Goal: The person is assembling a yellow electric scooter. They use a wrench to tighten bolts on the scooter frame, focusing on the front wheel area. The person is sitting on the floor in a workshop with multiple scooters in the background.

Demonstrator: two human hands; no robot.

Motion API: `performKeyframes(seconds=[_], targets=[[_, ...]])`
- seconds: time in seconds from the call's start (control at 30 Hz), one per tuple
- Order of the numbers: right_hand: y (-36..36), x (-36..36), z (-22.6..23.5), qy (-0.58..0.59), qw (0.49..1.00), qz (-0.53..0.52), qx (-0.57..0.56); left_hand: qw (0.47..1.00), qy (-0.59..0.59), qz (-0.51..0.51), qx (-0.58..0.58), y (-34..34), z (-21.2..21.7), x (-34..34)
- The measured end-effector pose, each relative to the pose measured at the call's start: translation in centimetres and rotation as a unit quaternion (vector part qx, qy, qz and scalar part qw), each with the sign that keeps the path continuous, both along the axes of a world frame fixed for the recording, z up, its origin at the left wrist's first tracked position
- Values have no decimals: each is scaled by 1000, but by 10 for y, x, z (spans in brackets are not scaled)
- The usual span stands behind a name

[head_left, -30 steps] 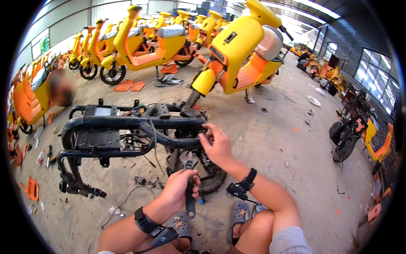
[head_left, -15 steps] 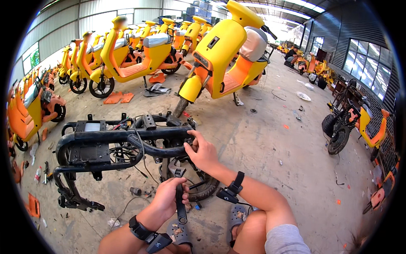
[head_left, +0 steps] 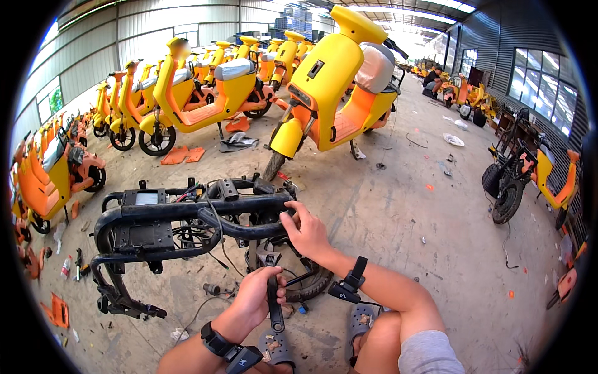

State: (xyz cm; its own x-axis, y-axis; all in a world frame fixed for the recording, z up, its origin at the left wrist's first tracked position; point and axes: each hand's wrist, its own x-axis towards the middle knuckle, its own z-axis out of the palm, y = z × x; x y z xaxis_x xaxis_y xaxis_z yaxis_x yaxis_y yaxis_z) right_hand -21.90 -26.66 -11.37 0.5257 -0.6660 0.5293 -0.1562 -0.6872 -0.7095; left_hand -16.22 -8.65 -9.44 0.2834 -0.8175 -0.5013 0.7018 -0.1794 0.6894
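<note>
A black scooter frame point(head_left: 162, 209) lies on its side in front of me, its wires and a wheel point(head_left: 311, 285) exposed. My right hand point(head_left: 305, 232) grips the right end of its thick tube, with thumb and fingers bent around the edge. Below that, my left hand point(head_left: 254, 295) is closed around the black handle of an adjustable wrench point(head_left: 276, 311). The wrench's silver jaw points up at the parts beneath the tube; whether it touches anything there I cannot tell.
A yellow scooter point(head_left: 324, 81) stands just beyond the frame, with rows of others behind it. Orange panels point(head_left: 182, 155) and cables litter the concrete floor point(head_left: 398, 206). A partly stripped scooter point(head_left: 507, 187) stands at right. Far back, a person point(head_left: 432, 80) crouches.
The whole view has shifted slightly, so things appear a little lower and farther right. Both hands keep their holds, with little movement relative to the frame.
</note>
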Motion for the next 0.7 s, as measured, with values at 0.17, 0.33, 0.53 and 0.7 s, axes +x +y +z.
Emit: performKeyframes(seconds=[0.17, 0.33, 0.53, 0.7], targets=[[0, 10, -6, -15, 999, 24, 36, 1000, 21, -5, 12, 4, -9, 5], [2, 5, -4, -11, 1000, -6, -3, 1000, -8, 3, 19, 2, 7, -1], [5, 7, -5, -21, 999, -22, -24, 1000, 29, 2, 5, 0, -8, 6], [-4, 4, -4, 7, 999, -33, 24, 1000, 24, 0, 2, -4, -5, 2]])
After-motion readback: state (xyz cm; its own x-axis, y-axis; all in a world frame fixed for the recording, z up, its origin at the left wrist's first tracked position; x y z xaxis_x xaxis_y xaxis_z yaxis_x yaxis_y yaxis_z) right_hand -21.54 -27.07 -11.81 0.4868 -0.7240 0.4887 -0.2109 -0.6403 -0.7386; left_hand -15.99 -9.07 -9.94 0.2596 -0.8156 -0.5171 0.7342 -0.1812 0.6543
